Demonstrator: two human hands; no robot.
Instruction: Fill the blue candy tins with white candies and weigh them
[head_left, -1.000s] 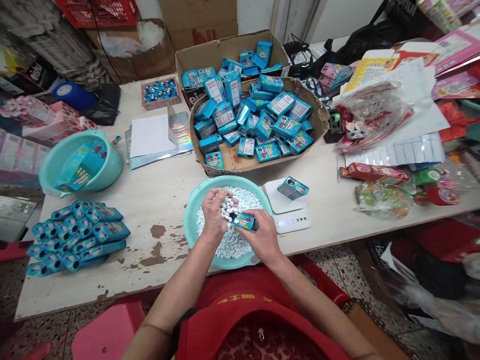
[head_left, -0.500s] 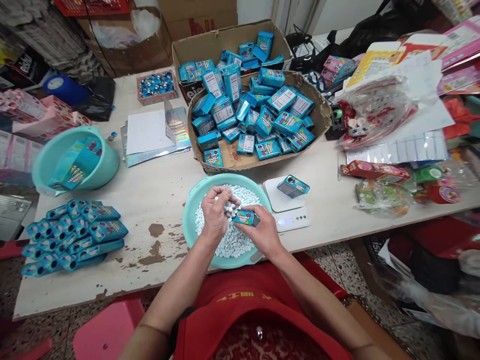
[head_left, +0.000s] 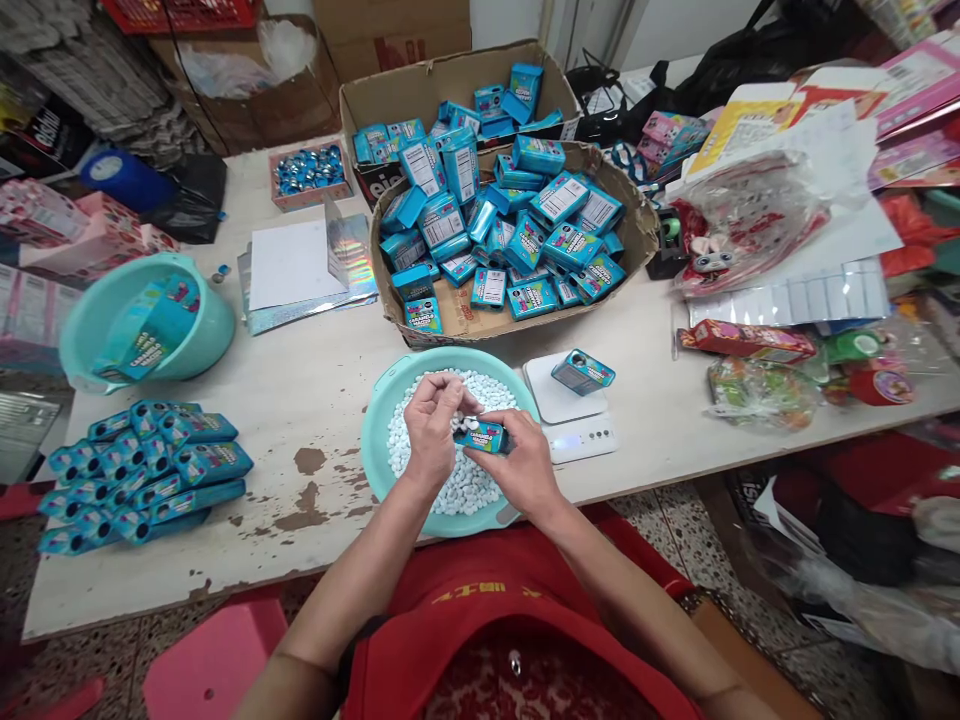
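My right hand (head_left: 521, 462) grips a small blue candy box (head_left: 481, 437) over a turquoise basin (head_left: 375, 440) of white candies (head_left: 466, 492). Curled fingers of my left hand (head_left: 435, 425) hold a few white candies (head_left: 466, 424) against the box's left end. Just right of the basin, another blue box (head_left: 583, 372) lies on a white scale (head_left: 581, 440). Beyond the basin stands a cardboard carton (head_left: 465, 318) heaped with blue boxes (head_left: 525, 240).
Stacked blue boxes (head_left: 150, 470) and a turquoise bucket (head_left: 214, 325) stand at the left. White paper (head_left: 289, 268) and a tray of blue wrapped pieces (head_left: 309, 172) lie behind. Plastic bags (head_left: 757, 225) and a red box (head_left: 750, 340) lie at the right.
The candies in my left hand have moved closer to the end of the box, and fewer show between its fingers. The view has shifted slightly.
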